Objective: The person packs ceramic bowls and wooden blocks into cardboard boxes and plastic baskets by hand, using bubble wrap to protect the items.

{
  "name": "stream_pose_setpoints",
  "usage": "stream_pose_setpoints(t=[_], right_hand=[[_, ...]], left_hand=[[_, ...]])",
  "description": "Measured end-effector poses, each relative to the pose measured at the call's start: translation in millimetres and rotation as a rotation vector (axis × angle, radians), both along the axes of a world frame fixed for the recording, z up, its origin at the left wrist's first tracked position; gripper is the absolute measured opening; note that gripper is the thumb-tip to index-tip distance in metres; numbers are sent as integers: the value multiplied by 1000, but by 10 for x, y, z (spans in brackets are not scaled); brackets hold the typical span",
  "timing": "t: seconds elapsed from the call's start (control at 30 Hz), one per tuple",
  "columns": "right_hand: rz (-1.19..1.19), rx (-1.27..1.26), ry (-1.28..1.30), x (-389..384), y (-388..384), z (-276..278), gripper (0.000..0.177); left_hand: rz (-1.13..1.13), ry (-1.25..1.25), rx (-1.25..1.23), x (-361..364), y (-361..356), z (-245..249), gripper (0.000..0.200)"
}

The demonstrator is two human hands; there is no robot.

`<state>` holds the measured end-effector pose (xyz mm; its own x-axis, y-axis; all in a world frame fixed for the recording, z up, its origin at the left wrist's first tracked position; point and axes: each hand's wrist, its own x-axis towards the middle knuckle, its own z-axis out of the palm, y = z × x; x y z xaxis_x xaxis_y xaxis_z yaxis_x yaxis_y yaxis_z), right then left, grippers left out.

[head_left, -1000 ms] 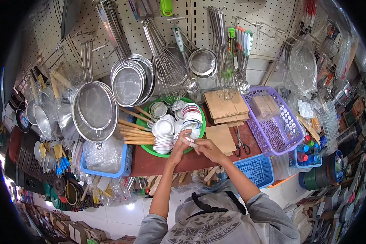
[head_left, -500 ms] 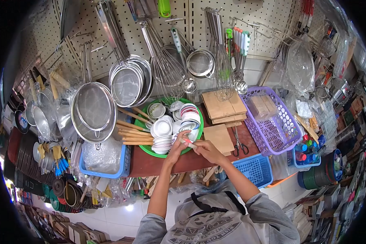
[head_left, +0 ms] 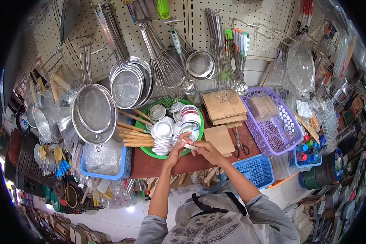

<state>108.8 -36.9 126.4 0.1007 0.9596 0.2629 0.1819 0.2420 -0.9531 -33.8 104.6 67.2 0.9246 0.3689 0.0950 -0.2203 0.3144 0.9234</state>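
My left hand (head_left: 175, 153) and my right hand (head_left: 208, 152) meet over the front edge of a green basin (head_left: 153, 153). Between their fingers is a small white piece with a red mark (head_left: 188, 143); its kind does not show clearly. Fingers of both hands are closed around it. Inside the basin, just past my hands, are stacks of small white dishes (head_left: 162, 129), some with a red rim. Several wooden handles (head_left: 136, 136) stick out over the basin's left side.
Brown paper sheets (head_left: 223, 106) are stacked right of the basin, with black scissors (head_left: 240, 146) near them. A purple basket (head_left: 268, 122) and a blue basket (head_left: 254, 171) stand to the right. Strainers (head_left: 94, 110) and whisks (head_left: 166, 69) hang from the pegboard (head_left: 248, 16).
The fingers of both hands have shifted slightly around the white piece, which now lies flatter between them. The basin and dishes stay in place.
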Motion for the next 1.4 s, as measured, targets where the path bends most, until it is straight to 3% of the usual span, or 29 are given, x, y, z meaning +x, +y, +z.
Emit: stream_pose_setpoints(t=[0.07, 0.13, 0.23, 0.33, 0.43, 0.53, 0.63, 0.73, 0.83, 0.93, 1.03, 1.23, 1.33, 1.4], right_hand=[[13, 11, 49, -41, 10, 24, 26], [22, 45, -68, 33, 42, -62, 24], [-3, -35, -91, 28, 37, -69, 21], [2, -25, -41, 5, 43, -83, 19], [37, -16, -14, 3, 45, -10, 19], [43, -67, -38, 60, 25, -53, 20], [5, -85, -134, 124, 22, -91, 22], [-16, -40, -121, 127, 44, -161, 22], [15, -95, -33, 70, 26, -123, 23], [22, -110, -31, 20, -26, 37, 24], [30, -78, -111, 92, -4, -44, 26], [-11, -115, -158, 107, 47, -171, 26], [41, -84, -58, 36, 38, -77, 23], [55, -64, 24, -10, 35, -44, 22]], left_hand=[[1, -17, -113, 3, 10, 7, 69], [40, -15, -178, 11, -6, 36, 75], [72, 13, 131, 1, 1, -41, 60], [80, -3, 58, 7, -7, -55, 58], [33, 5, -50, 21, 25, -20, 72], [-58, -2, -167, 31, 85, -32, 57], [-22, -8, -78, 44, 24, 32, 56], [136, 139, 451, 28, -36, 143, 57], [145, 97, 168, 40, -13, 7, 56], [113, 71, 20, 32, -4, -33, 56], [78, 61, -23, 40, -35, 43, 67], [234, 107, 421, 74, -50, -17, 65], [161, 86, 124, 44, -70, 3, 68], [91, 61, 6, 4, -68, 70, 59]])
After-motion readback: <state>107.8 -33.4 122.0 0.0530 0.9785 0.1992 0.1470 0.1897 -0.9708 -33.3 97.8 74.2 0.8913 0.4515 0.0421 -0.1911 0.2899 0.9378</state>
